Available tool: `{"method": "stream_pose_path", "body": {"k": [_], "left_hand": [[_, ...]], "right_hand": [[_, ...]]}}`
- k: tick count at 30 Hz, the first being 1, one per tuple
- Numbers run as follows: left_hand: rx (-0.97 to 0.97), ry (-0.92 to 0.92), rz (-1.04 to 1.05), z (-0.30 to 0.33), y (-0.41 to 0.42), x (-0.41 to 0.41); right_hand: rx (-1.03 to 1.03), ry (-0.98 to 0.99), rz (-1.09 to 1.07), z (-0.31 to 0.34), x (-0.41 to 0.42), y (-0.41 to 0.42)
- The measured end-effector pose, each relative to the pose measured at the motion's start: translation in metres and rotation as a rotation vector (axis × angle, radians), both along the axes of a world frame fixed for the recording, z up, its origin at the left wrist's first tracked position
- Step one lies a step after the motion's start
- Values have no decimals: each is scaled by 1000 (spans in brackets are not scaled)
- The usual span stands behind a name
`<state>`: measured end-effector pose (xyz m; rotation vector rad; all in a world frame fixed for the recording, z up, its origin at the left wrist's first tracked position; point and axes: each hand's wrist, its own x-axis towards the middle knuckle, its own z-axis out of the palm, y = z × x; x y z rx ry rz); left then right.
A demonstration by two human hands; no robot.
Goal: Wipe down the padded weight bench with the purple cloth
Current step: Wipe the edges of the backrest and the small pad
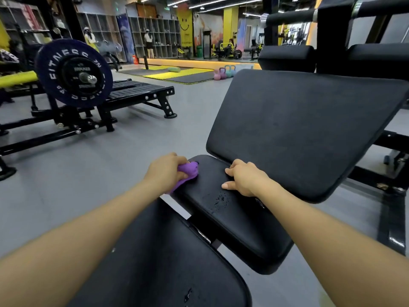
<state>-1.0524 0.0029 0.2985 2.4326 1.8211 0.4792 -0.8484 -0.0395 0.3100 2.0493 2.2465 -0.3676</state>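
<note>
My left hand (164, 171) has its fingers curled tight round the bunched purple cloth (188, 172), pressed on the far left corner of the black padded bench surface (232, 218), just left of frame centre. My right hand (243, 178) rests on the same pad, fingers bent over its far edge, holding nothing. The pad's long axis runs toward lower right; unwiped droplets (219, 200) lie right of the cloth, nearer me.
</note>
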Motion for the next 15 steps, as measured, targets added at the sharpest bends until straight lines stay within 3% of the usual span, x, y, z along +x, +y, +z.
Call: {"method": "stream_pose_path", "body": {"k": [11, 15], "left_hand": [[48, 64, 62, 2, 29, 51], [64, 99, -8, -1, -4, 35]], "right_hand": [[14, 21, -17, -1, 1, 1], [29, 42, -14, -3, 0, -2]]}}
